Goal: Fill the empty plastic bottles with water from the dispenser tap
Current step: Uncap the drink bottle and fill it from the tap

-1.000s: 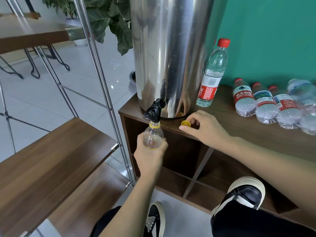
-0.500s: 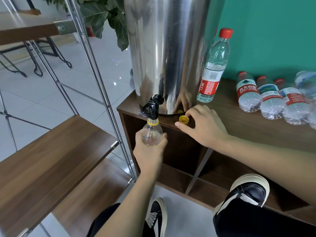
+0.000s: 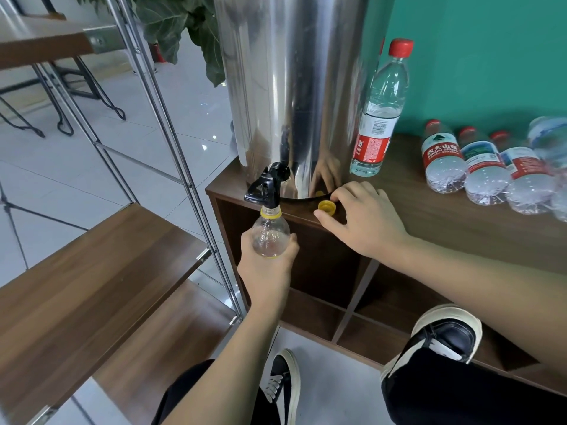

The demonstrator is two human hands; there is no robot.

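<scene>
A tall steel dispenser [image 3: 291, 87] stands on the brown cabinet top [image 3: 445, 219]. Its black tap [image 3: 267, 187] juts over the cabinet's left front corner. My left hand [image 3: 267, 268] grips a clear bottle with a yellow neck ring [image 3: 270, 233], held upright with its mouth right under the tap. My right hand [image 3: 365, 219] rests on the cabinet top, thumb and fingers curled around a yellow cap [image 3: 326, 207] that sits on the wood. Whether the fingers pinch the cap is unclear.
An upright red-capped bottle [image 3: 382, 111] stands right of the dispenser. Several red-capped bottles [image 3: 484, 170] lie on the cabinet's right side before a teal wall. A wooden shelf with metal poles [image 3: 92, 265] is at the left. My shoes [image 3: 445, 335] are below.
The view has shifted slightly. My left hand keeps the bottle under the tap; my right hand stays by the yellow cap, with the fingers closer around it.
</scene>
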